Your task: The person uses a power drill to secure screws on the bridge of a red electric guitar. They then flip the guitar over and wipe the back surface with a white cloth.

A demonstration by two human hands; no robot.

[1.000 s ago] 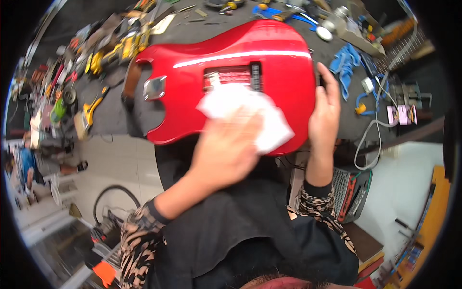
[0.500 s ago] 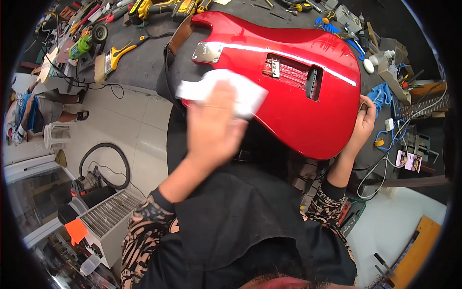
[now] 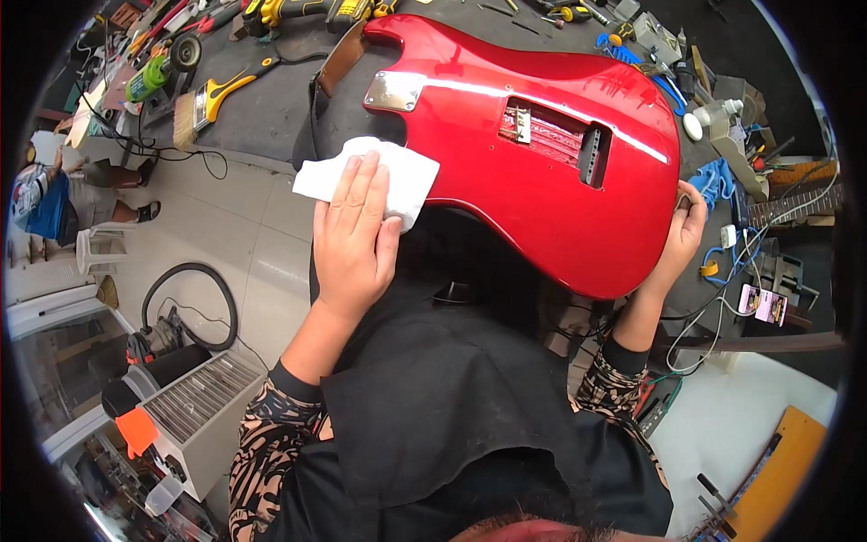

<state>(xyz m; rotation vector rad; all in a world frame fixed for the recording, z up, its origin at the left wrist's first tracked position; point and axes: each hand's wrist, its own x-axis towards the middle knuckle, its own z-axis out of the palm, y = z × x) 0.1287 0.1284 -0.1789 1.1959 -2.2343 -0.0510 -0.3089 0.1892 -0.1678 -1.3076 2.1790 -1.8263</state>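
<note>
A glossy red electric guitar body (image 3: pixel 569 226) lies back side up, with a chrome neck plate (image 3: pixel 395 91) at its upper left and an open spring cavity (image 3: pixel 554 135) near its middle. My left hand (image 3: pixel 352 248) has its fingers laid flat along a white wiping cloth (image 3: pixel 414 179), holding it at the body's lower left edge. Part of the cloth hangs out past that edge. At the opposite end my right hand (image 3: pixel 684 237) grips the body's rounded rim, its fingers bent and partly hidden by it.
Left on the dark workbench (image 3: pixel 262 113) are a paintbrush (image 3: pixel 209 104), a green rotary tool (image 3: pixel 153 77) and yellow power tools (image 3: pixel 312 11). A blue cloth (image 3: pixel 715 183), cables and a phone (image 3: pixel 763 304) are at right. A person (image 3: pixel 90 194) and vacuum hose (image 3: pixel 230 298) appear at left.
My left hand has slid the white cloth leftward and down, off the guitar's back toward its lower left edge. My right hand stays at the rim.
</note>
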